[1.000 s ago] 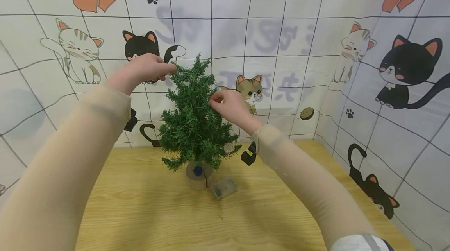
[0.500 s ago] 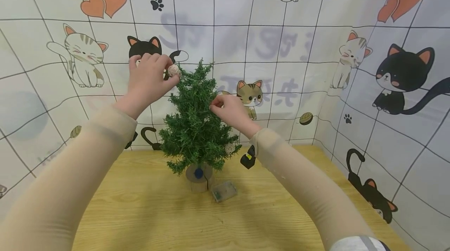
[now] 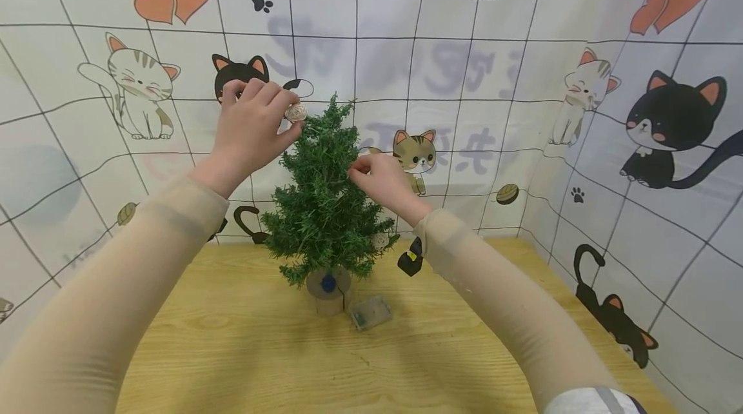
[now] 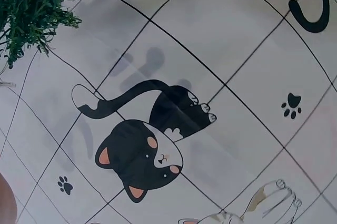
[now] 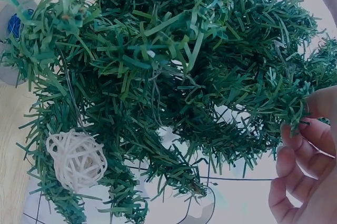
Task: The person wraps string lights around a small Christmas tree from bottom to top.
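A small green artificial Christmas tree point(image 3: 325, 195) stands upright on a round wooden base point(image 3: 328, 298). At its upper left my left hand point(image 3: 249, 120) holds a white woven ball point(image 3: 296, 113) between thumb and finger, beside the treetop. In the left wrist view only a sliver of that hand shows at the edge. My right hand point(image 3: 386, 180) is at the tree's right side. The right wrist view shows its thumb and finger pinching a branch tip point(image 5: 300, 108). Another woven ball point(image 5: 77, 159) hangs low among the branches, with thin clear wire point(image 5: 158, 84) running through them.
A clear battery box point(image 3: 371, 313) lies on the wooden table point(image 3: 249, 343) beside the base. A blue knob-like spot point(image 3: 329, 282) shows on the base. A white cat-print sheet point(image 3: 464, 66) hangs close behind the tree and along the right side.
My left hand has turned and drawn slightly right, and the woven ball, unseen a second ago, now shows in its fingers. The right hand stays at the same branch. The head view has shifted slightly.
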Motion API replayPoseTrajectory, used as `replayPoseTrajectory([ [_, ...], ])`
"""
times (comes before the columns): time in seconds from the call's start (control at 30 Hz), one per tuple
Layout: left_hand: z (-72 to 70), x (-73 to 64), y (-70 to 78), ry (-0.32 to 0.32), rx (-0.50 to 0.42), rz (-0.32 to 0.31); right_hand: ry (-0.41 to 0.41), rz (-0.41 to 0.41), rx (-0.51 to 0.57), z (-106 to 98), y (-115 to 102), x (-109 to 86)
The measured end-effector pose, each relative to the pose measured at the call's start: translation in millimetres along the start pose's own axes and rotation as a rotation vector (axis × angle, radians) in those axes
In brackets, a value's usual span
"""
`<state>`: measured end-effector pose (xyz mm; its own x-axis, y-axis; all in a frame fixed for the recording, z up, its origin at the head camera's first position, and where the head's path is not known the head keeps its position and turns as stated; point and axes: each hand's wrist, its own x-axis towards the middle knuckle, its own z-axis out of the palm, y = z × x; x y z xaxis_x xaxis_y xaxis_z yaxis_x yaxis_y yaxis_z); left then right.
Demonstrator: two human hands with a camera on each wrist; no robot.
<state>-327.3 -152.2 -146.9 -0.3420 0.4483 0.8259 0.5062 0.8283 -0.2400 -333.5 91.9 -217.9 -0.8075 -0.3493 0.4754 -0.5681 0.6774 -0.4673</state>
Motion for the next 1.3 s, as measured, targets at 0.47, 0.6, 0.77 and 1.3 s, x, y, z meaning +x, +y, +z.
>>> replayPoseTrajectory([
  [0.47, 0.2, -3.0, 3.8, 0.033, 0.075, 0.188, 0.000, 0.002, -0.029, 2, 3, 1.2],
  [0.6, -1.7, 4.9, 17.7, -0.044, 0.021, 0.086, 0.009, 0.001, -0.039, 2, 5, 1.7],
  [0.77, -3.3, 16.6, 27.9, -0.223, -0.150, -0.184, 0.018, -0.018, -0.052, 2, 4, 1.5],
  [1.3, -2.6, 22.9, 25.4, -0.331, -0.217, -0.332, 0.069, -0.027, -0.061, -3, -1, 1.3],
])
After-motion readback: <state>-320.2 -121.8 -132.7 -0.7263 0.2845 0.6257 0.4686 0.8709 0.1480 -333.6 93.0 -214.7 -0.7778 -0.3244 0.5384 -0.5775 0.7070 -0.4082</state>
